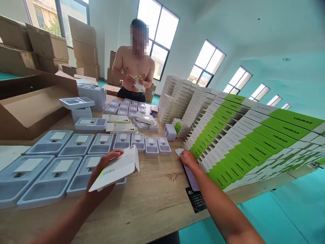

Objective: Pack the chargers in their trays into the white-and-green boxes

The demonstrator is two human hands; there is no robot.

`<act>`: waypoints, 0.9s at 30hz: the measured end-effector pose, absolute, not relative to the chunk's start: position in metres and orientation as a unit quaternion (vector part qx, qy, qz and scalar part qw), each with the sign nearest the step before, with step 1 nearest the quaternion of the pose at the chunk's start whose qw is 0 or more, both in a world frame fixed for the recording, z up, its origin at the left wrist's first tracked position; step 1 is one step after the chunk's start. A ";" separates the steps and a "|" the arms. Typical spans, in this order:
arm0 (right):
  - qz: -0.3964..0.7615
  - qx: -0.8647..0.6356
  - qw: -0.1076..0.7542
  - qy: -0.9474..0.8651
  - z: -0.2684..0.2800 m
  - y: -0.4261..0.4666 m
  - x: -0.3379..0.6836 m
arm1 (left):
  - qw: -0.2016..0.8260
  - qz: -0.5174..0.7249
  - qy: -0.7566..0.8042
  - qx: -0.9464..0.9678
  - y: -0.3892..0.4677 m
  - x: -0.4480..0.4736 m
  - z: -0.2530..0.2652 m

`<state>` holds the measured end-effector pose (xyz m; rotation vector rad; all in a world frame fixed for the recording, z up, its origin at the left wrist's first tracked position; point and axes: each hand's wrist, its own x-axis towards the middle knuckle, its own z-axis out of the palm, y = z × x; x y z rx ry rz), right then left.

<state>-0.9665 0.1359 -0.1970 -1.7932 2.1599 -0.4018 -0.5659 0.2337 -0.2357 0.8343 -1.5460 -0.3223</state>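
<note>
My left hand [101,171] is closed round a white carton [116,169], tilted above the table, with an end flap sticking out at its right. My right hand [188,158] reaches to the foot of the stacked boxes, its fingers closed on a small white printed card [179,151]. Partly under that forearm lie a pale lilac sheet [192,179] and a black card [195,200] with white writing. Grey-blue plastic trays [33,184] stand in rows left of and beyond my left hand, several holding a white square adapter [63,166].
Tall stacks of green and white boxes [238,149] line the right side of the table [152,206]. A co-worker [133,67] across the table handles a white carton [139,84]. Flat cartons [119,127] lie mid-table. An open cardboard box [38,105] stands at left.
</note>
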 end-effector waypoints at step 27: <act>-0.026 -0.600 0.091 0.794 -0.224 0.109 -0.999 | 0.591 -0.247 -0.588 0.494 0.241 -0.562 -0.230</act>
